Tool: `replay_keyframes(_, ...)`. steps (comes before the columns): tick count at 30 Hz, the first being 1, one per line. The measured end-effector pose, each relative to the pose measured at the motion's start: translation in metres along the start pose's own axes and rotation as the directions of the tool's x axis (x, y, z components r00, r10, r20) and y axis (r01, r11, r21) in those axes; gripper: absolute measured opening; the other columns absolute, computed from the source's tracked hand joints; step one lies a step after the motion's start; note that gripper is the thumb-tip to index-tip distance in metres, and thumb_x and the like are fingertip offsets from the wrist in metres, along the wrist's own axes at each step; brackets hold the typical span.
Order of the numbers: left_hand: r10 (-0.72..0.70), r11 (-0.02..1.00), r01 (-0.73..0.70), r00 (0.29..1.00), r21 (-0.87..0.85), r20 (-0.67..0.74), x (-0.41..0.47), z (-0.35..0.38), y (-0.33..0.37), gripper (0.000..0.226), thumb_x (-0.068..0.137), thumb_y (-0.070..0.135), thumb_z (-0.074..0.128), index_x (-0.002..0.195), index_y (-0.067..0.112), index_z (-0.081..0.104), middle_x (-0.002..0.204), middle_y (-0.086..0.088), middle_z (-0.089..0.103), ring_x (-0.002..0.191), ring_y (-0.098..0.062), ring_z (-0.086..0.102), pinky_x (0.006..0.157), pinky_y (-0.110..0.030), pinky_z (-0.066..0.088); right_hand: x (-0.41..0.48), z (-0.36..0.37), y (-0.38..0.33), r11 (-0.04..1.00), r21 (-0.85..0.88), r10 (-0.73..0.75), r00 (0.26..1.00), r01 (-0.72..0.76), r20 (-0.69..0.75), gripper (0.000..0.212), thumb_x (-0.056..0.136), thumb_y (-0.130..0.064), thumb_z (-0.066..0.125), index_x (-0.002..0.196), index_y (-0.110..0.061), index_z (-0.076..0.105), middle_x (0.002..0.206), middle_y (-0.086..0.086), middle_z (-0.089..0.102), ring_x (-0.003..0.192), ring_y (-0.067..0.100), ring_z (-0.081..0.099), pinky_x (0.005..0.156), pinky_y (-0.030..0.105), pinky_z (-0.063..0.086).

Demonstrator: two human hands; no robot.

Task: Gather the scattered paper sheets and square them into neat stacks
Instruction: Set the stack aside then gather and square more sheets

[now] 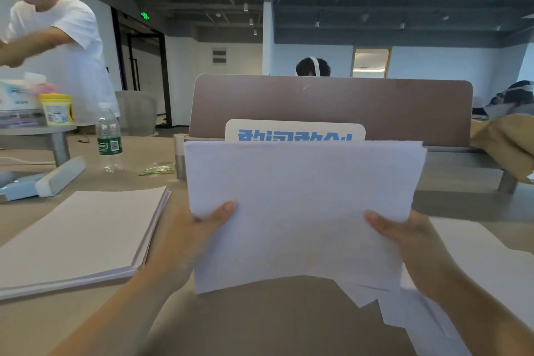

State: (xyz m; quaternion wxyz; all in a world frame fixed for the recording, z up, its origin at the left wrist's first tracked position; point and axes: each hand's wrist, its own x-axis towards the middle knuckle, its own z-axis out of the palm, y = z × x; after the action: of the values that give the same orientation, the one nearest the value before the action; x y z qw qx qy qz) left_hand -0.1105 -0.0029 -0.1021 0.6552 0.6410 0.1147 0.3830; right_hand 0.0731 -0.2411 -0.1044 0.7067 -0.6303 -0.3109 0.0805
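I hold a bundle of white paper sheets upright above the tan table, its lower edge lifted off the surface. My left hand grips the bundle's left side, thumb on the front. My right hand grips its right side the same way. The sheets' top edges sit slightly uneven at the right. A squared stack of white sheets lies flat on the table to the left. Loose sheets lie spread on the table at the right, partly under my right forearm.
A brown desk divider with a white sign stands behind the bundle. A plastic water bottle, a white stapler-like device and a yellow tub sit at the left. A person in white stands far left.
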Motion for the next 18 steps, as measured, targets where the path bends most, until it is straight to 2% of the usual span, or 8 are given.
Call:
replay_keyframes(2, -0.03, 0.99, 0.046, 0.992, 0.134, -0.122, 0.002, 0.002, -0.005, 0.008, 0.081, 0.027, 0.073, 0.079, 0.02, 0.074, 0.08, 0.012, 0.076, 0.076, -0.014, 0.072, 0.072, -0.031, 0.055, 0.0, 0.004, 0.015, 0.99, -0.083, 0.111, 0.993, -0.113, -0.03, 0.04, 0.07, -0.027, 0.075, 0.106, -0.012, 0.069, 0.102, 0.007, 0.075, 0.09, 0.026, 0.071, 0.079, 0.039, 0.055)
replay_keyframes(4, 0.015, 0.984, 0.021, 0.979, 0.175, -0.202, 0.006, 0.002, -0.003, 0.02, 0.084, 0.026, 0.069, 0.065, 0.024, 0.075, 0.064, 0.02, 0.072, 0.067, -0.011, 0.067, 0.073, -0.034, 0.05, 0.002, 0.011, 0.024, 0.952, -0.233, 0.164, 0.974, -0.198, -0.156, 0.041, 0.081, -0.029, 0.071, 0.117, -0.011, 0.061, 0.112, 0.007, 0.069, 0.099, 0.027, 0.065, 0.088, 0.042, 0.052)
replay_keyframes(6, 0.034, 0.992, 0.002, 0.961, 0.129, -0.274, 0.01, 0.004, 0.005, 0.023, 0.086, 0.027, 0.068, 0.065, 0.02, 0.072, 0.06, 0.023, 0.07, 0.06, -0.005, 0.065, 0.07, -0.033, 0.049, 0.003, 0.022, 0.02, 0.926, -0.21, 0.244, 0.921, -0.315, -0.304, 0.054, 0.085, -0.037, 0.067, 0.128, -0.009, 0.051, 0.123, 0.01, 0.06, 0.108, 0.029, 0.059, 0.098, 0.044, 0.047)
replay_keyframes(7, 0.031, 0.996, -0.005, 0.952, 0.086, -0.305, 0.011, 0.004, 0.008, 0.02, 0.086, 0.027, 0.067, 0.068, 0.019, 0.069, 0.059, 0.024, 0.069, 0.06, -0.003, 0.064, 0.068, -0.032, 0.048, 0.002, 0.032, 0.014, 0.931, -0.074, 0.32, 0.897, -0.357, -0.306, 0.053, 0.086, -0.036, 0.065, 0.128, -0.007, 0.05, 0.123, 0.011, 0.059, 0.106, 0.029, 0.06, 0.097, 0.041, 0.047)
replay_keyframes(9, 0.024, 1.0, -0.024, 0.936, 0.006, -0.351, 0.012, 0.005, 0.015, 0.014, 0.088, 0.024, 0.065, 0.075, 0.019, 0.065, 0.058, 0.025, 0.068, 0.06, -0.001, 0.065, 0.064, -0.028, 0.049, -0.006, 0.06, -0.002, 0.886, 0.228, 0.439, 0.887, -0.403, -0.14, 0.042, 0.089, -0.031, 0.061, 0.119, -0.003, 0.054, 0.111, 0.015, 0.061, 0.095, 0.029, 0.063, 0.087, 0.038, 0.051)
replay_keyframes(11, 0.002, 0.998, -0.028, 0.926, -0.064, -0.376, 0.012, 0.006, 0.022, 0.011, 0.088, 0.023, 0.065, 0.078, 0.018, 0.065, 0.063, 0.018, 0.071, 0.058, 0.001, 0.067, 0.062, -0.026, 0.049, -0.016, 0.096, -0.016, 0.816, 0.349, 0.477, 0.878, -0.461, 0.045, 0.029, 0.09, -0.03, 0.06, 0.103, -0.005, 0.056, 0.102, 0.016, 0.064, 0.09, 0.03, 0.064, 0.08, 0.039, 0.053)
replay_keyframes(14, -0.064, 0.993, 0.016, 0.9, -0.115, -0.431, 0.005, -0.003, 0.032, 0.01, 0.087, 0.026, 0.065, 0.081, 0.017, 0.065, 0.078, 0.011, 0.071, 0.069, -0.008, 0.067, 0.065, -0.026, 0.053, -0.021, 0.152, -0.025, 0.813, 0.382, 0.423, 0.896, -0.44, 0.131, 0.015, 0.095, -0.02, 0.054, 0.099, -0.007, 0.061, 0.097, 0.011, 0.069, 0.088, 0.028, 0.066, 0.073, 0.038, 0.057)
replay_keyframes(18, -0.112, 0.981, 0.031, 0.895, -0.19, -0.433, -0.015, -0.031, 0.041, 0.011, 0.088, 0.024, 0.064, 0.08, 0.018, 0.066, 0.076, 0.013, 0.071, 0.067, -0.003, 0.067, 0.056, -0.02, 0.051, -0.017, 0.217, -0.025, 0.92, 0.198, 0.363, 0.926, -0.339, -0.099, 0.012, 0.092, -0.003, 0.049, 0.091, -0.007, 0.061, 0.082, 0.007, 0.062, 0.07, 0.023, 0.059, 0.063, 0.028, 0.053)
